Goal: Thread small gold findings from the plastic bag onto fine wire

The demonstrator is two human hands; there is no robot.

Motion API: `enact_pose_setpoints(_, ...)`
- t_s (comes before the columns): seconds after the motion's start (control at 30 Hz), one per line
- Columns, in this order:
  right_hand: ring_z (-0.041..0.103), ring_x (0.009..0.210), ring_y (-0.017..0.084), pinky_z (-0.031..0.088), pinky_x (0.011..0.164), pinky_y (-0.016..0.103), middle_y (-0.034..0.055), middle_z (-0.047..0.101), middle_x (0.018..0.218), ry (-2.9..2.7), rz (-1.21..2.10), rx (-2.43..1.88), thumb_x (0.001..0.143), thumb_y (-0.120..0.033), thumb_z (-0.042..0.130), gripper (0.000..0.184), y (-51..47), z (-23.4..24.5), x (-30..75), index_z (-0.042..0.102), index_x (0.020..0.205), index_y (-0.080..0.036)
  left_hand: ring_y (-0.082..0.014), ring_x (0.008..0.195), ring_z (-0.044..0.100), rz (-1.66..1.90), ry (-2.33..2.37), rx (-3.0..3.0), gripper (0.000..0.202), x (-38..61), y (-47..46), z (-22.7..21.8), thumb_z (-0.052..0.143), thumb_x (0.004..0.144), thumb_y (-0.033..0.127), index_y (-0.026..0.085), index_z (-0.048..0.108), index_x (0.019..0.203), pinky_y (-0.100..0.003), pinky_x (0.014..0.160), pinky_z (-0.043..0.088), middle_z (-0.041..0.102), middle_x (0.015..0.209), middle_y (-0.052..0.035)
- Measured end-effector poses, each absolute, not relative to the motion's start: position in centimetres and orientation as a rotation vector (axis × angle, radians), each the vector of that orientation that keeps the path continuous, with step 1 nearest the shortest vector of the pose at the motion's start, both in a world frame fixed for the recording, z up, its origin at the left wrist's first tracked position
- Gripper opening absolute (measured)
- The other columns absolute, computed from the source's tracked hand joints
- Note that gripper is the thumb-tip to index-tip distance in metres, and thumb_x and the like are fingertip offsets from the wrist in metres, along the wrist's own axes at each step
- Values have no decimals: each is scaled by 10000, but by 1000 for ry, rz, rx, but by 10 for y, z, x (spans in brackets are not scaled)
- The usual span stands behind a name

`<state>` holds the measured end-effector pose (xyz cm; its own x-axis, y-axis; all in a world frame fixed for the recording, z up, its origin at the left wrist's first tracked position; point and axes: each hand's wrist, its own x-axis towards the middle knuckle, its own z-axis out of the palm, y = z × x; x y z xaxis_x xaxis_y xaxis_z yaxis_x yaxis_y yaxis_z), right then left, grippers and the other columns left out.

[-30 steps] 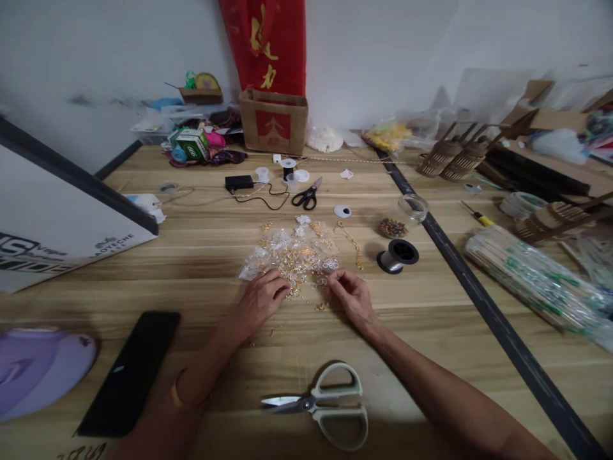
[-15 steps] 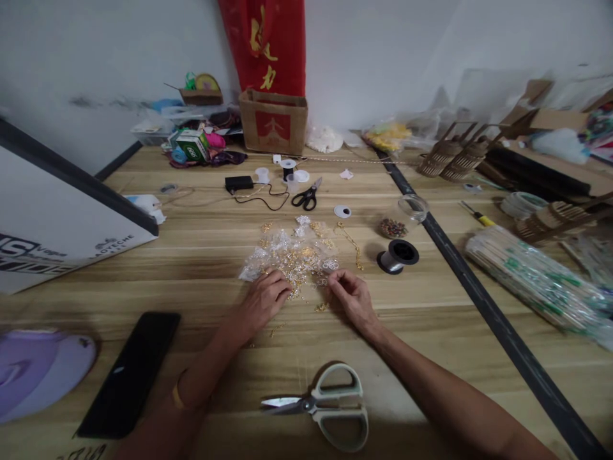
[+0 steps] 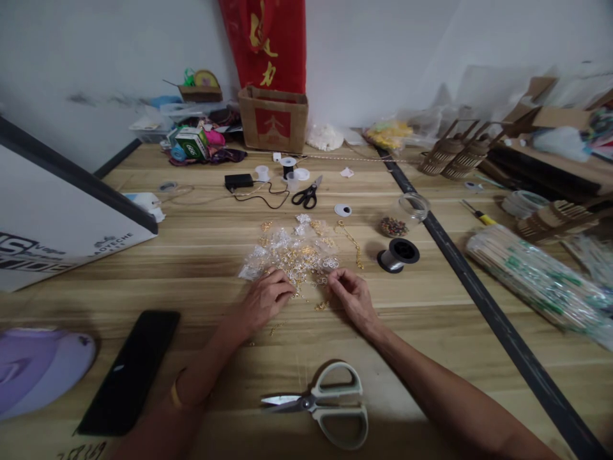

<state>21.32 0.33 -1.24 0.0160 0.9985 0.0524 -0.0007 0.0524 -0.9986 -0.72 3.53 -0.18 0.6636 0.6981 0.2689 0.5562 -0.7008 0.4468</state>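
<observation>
Left hand (image 3: 269, 297) right at the near-left edge of the jewellery pieces (image 3: 301, 255), centre | right hand (image 3: 353, 297) near-right of them | grips: fingers curled, can't tell if pinching anything | risk: one careless left-hand sweep could scatter them toward the near scissors (image 3: 307, 404)

Trinkets (image 3: 297, 259) shiny, metallic-looking; tabletop (image 3: 201, 255) smooth wood; scissor blades (image 3: 282, 401) bright metal.

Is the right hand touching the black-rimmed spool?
Apart: the head view shows a strip of wooden tabletop between the right hand and the black-rimmed spool.
</observation>
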Motion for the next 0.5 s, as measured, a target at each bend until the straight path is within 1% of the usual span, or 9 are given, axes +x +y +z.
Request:
enact_pose_setpoints(0.23, 430, 576, 107, 351, 538, 220, -22, 493, 619, -1222, 1169, -1179, 800, -424, 598, 260, 3, -14, 214, 541, 741, -177, -164, 799, 543, 717, 1164, 2443, 111, -8, 39, -7, 570, 840, 119, 157, 673, 841, -319, 798, 426, 616, 816, -33)
enact_pose_setpoints(0.33, 443, 590, 112, 362, 551, 224, -15, 509, 642, -1225, 1158, -1187, 796, -434, 600, 267, 3, -13, 213, 547, 747, -177, -177, 815, 523, 702, 1173, 2488, 94, -5, 37, -6, 586, 837, 143, 159, 674, 807, -322, 792, 426, 606, 799, -35)
enact_pose_setpoints(0.5, 446, 583, 111, 358, 553, 229, -21, 509, 631, -1213, 1162, -1185, 792, -427, 607, 259, 3, -12, 212, 553, 740, -179, -187, 842, 499, 629, 1162, 2548, 127, -1, 34, -4, 554, 865, 175, 165, 670, 815, -327, 794, 432, 589, 805, -40)
